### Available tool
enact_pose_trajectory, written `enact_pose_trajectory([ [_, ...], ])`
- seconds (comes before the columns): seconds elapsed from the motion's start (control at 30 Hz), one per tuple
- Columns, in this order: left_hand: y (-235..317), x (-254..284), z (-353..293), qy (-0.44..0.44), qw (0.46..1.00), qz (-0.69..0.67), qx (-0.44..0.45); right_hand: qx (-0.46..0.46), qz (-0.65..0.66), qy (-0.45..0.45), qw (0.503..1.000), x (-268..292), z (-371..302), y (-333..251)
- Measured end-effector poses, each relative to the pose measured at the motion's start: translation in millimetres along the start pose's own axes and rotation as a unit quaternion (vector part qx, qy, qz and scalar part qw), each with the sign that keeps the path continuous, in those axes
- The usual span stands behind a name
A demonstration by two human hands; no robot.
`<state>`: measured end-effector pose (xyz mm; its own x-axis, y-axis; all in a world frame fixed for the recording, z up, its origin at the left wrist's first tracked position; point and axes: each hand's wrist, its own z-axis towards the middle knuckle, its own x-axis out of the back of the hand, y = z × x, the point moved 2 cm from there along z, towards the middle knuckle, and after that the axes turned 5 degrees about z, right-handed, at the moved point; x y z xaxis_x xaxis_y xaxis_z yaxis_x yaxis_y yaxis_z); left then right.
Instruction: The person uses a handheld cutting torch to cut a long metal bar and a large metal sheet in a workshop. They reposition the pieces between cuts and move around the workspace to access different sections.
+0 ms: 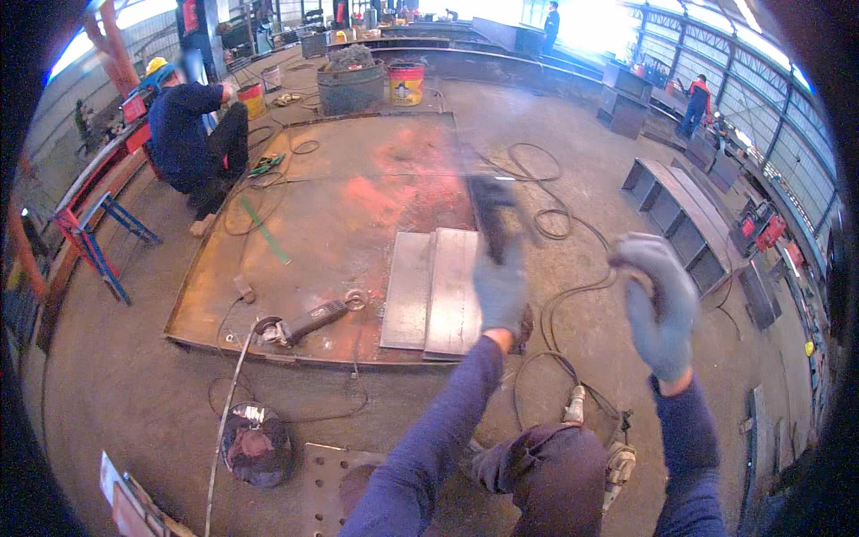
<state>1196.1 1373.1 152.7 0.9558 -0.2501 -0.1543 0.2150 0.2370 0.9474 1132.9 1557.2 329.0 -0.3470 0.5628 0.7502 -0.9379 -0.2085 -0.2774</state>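
Note:
My left hand (501,291), in a blue-grey work glove, is raised over the right edge of a rusty steel sheet (313,206). A dark smear of motion covers its fingers, so their grip cannot be made out. Just left of it lie two bright, flat metal plates (407,291), one overlapping the other. To the right, my right hand (664,313) hangs in the air over the floor, gloved alike. Its fingers curve with a gap to the thumb, and nothing shows between them. An angle grinder (313,320) rests near the sheet's front edge.
Cables (564,300) loop across the floor at right, near a ribbed steel beam (676,215). A dark, rounded mask-like object (257,445) and a perforated plate (327,492) lie in front. A person (192,134) in a yellow helmet squats at left. Behind stand a metal tub (349,89) and a bucket (407,83).

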Motion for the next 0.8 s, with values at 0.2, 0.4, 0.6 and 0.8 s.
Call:
enact_pose_trajectory([
  [0.2, 4, 84, 6, 0.08, 0.907, -0.375, 0.176, -0.122, 0.364, -0.148, 0.912, -165, 23, 48],
  [0.4, -41, 102, 1, -0.012, 0.881, -0.432, 0.191, -0.257, 0.526, -0.313, 0.748, -275, 76, 51],
  [0.6, -59, 137, -41, -0.087, 0.975, 0.058, 0.194, -0.248, 0.448, -0.218, 0.831, -305, 34, 104],
  [0.8, -64, 267, -198, -0.084, 0.917, 0.276, 0.274, -0.28, 0.207, -0.242, 0.905, -275, 82, 90],
])
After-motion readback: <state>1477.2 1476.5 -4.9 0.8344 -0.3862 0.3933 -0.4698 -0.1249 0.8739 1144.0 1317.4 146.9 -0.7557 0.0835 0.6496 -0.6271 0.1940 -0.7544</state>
